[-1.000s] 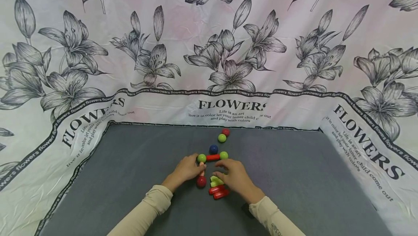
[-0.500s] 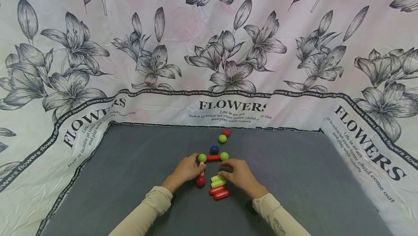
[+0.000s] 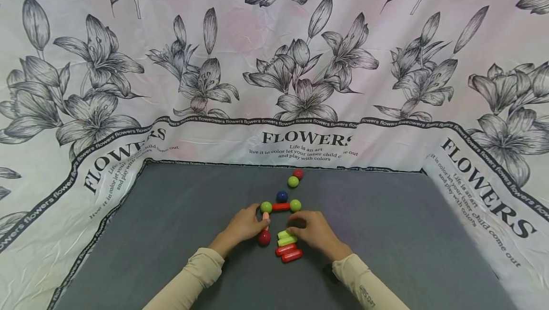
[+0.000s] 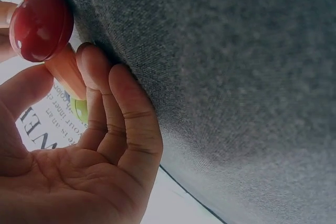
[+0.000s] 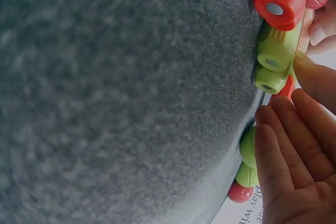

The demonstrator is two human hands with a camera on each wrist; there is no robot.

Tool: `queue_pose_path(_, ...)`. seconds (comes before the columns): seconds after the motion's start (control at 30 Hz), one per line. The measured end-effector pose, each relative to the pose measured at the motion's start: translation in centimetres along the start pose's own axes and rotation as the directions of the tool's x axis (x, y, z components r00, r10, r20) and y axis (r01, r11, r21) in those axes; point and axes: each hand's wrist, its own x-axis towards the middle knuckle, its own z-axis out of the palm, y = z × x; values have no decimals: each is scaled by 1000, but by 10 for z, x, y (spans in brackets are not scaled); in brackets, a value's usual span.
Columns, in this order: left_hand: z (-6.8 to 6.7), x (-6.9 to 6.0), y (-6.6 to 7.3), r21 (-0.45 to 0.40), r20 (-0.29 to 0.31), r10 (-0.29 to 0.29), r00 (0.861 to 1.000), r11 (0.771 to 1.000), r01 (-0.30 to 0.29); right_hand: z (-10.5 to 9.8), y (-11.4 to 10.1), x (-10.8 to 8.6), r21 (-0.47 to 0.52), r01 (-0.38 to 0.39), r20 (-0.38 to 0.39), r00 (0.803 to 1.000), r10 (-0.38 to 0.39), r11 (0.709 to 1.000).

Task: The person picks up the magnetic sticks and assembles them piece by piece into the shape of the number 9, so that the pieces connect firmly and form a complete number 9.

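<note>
Pinching the orange rod (image 4: 65, 74) between thumb and fingertips, left hand (image 3: 242, 224) sits just below centre of the head frame, grip closed round it. First red ball (image 3: 264, 238) at the rod's lower end, first green ball (image 3: 266, 207) at its upper end. From there a single red rod (image 3: 280, 207) runs right to the second green ball (image 3: 295, 205); dark blue ball (image 3: 281, 197) just above that rod. Right hand (image 3: 319, 233) is right of centre, grip released, fingers extended; thumb tip right by the two pale green rods (image 3: 287, 241), contact hard to confirm in the right wrist view. Those lie side by side, lower centre, with two more red rods (image 3: 292, 256) just below. Higher up, third green ball (image 3: 293, 182) and second red ball (image 3: 298, 174) sit together near the back edge of the grey bench (image 3: 411, 233). Flower-print cloth (image 3: 240, 148) behind; cream sleeves (image 3: 188, 272) at bottom edge.
</note>
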Motion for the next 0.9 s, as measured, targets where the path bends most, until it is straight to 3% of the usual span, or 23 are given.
queue_pose_path(0.43,2,1,-1,-13,1,-12,1000,1000,12,1,3,-3,16,-29,9,1000,29,999)
queue_pose_path(0.9,2,0,0,3,-7,12,1000,1000,-12,1,2,-4,8,48,59,997,-48,999)
